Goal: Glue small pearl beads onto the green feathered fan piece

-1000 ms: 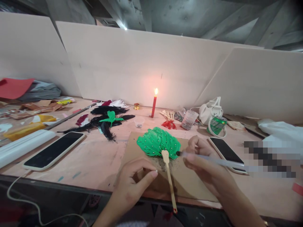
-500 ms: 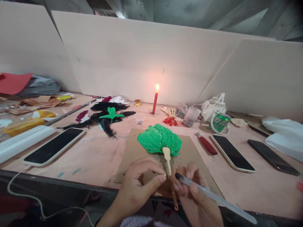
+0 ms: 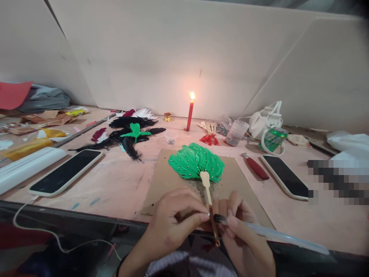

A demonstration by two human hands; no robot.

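Observation:
A green feather fan (image 3: 197, 162) dotted with small silvery beads lies on a brown board (image 3: 161, 173); its pale handle (image 3: 206, 184) points toward me and its darker lower end passes between my hands. My left hand (image 3: 180, 219) pinches a tiny whitish bead at thumb and forefinger, left of the handle. In my right hand (image 3: 240, 227) is a translucent glue stick (image 3: 288, 235) with a black tip, which is close to the handle. The fingers of that hand are also beside the handle's lower part.
A lit red candle (image 3: 190, 115) stands behind the fan. Black feathers (image 3: 129, 144) and a phone (image 3: 66, 173) lie left. At right are a red-handled tool (image 3: 256, 167), another phone (image 3: 284, 177), a clear cup (image 3: 236, 132) and a green can (image 3: 273, 139).
The view has tipped down slightly. My left fingertips with the bead have come nearer the handle, and the glue stick now lies at a flatter angle.

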